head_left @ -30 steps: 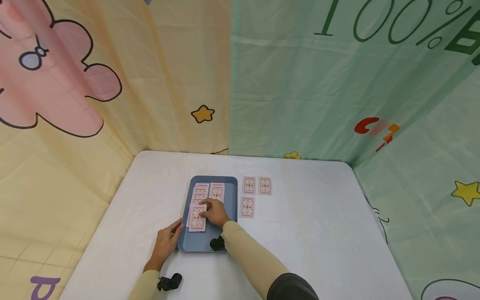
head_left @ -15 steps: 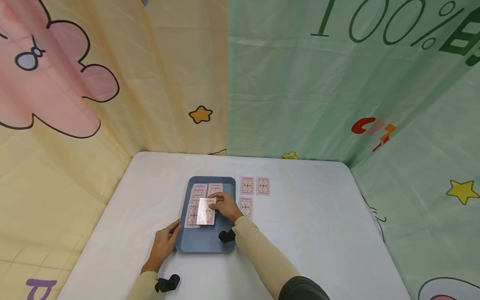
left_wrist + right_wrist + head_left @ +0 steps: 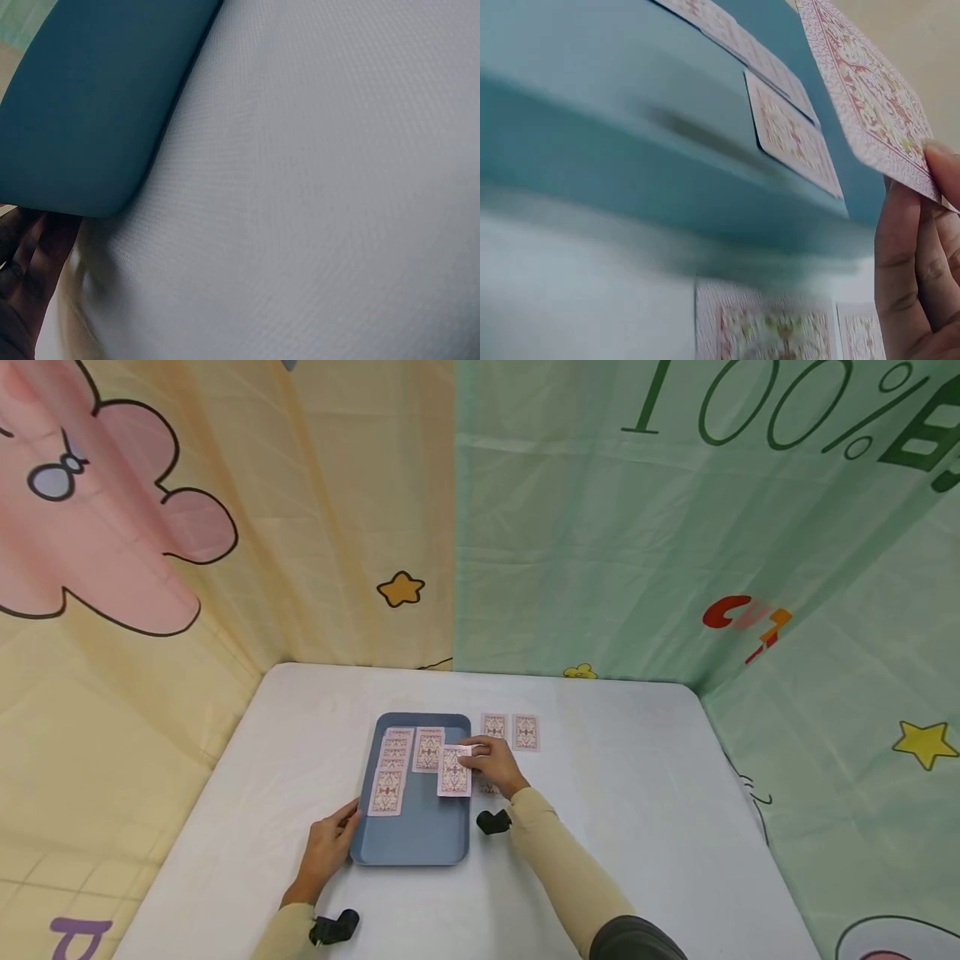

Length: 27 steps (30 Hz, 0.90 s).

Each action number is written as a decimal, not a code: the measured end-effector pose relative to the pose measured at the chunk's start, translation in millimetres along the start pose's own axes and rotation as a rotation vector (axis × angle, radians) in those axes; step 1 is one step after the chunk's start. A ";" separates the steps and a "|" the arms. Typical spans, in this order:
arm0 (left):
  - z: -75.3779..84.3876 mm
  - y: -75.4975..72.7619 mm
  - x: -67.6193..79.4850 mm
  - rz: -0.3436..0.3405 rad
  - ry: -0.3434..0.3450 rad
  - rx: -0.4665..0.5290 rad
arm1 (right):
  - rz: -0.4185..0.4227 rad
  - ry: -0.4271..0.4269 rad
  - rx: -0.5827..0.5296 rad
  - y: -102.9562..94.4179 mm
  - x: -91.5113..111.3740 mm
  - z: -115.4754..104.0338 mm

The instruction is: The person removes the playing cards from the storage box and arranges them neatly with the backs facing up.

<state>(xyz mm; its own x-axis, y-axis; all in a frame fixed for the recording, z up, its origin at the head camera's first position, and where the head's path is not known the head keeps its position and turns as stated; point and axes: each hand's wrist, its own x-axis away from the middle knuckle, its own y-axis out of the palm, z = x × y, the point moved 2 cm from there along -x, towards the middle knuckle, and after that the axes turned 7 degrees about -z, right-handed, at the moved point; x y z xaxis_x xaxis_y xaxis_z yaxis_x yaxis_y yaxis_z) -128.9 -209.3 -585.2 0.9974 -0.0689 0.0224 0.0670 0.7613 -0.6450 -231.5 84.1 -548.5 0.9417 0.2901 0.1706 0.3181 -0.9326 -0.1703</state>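
Note:
My right hand (image 3: 491, 762) pinches a playing card (image 3: 453, 772), its red patterned back up, over the right rim of a blue-grey tray (image 3: 408, 843). In the right wrist view that card (image 3: 870, 90) is tilted, clear of the tray, between thumb and fingers. Inside the tray, an overlapping column of cards (image 3: 387, 792) runs along the left side, with another card group (image 3: 429, 752) beside its top. My left hand (image 3: 324, 852) touches the tray's left side with its fingertips; in the left wrist view its fingers (image 3: 45, 247) meet the tray's edge.
Right of the tray, two face-down cards (image 3: 527, 732) lie side by side on the white table (image 3: 615, 793), and a third card (image 3: 489, 787) is partly hidden by my right hand. Printed curtains (image 3: 337, 527) surround the table's back and sides.
My right hand has lifted the card off the lower left column and carried it right across the tray to its right rim. The left hand has stayed at the tray's left side.

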 end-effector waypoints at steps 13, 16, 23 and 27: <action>1.5 0.3 -0.1 0.000 0.013 -0.017 | 0.201 0.087 -0.060 -60.9 9.6 27.9; 1.4 0.2 0.0 0.004 0.019 -0.016 | 0.233 0.115 -0.065 -72.5 11.1 34.2; 1.5 1.1 -0.4 0.006 0.010 -0.016 | 0.271 0.131 -0.085 -91.7 17.3 43.9; 1.1 0.6 -0.7 -0.003 0.006 -0.012 | 0.274 0.119 -0.072 -100.7 20.1 50.9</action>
<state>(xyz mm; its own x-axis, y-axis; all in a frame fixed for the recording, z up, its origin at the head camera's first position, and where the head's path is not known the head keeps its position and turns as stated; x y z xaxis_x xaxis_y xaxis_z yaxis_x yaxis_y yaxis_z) -129.5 -208.1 -584.8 0.9970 -0.0752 0.0199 0.0699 0.7531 -0.6541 -239.0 194.7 -577.3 0.9706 0.0024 0.2406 0.0415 -0.9867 -0.1573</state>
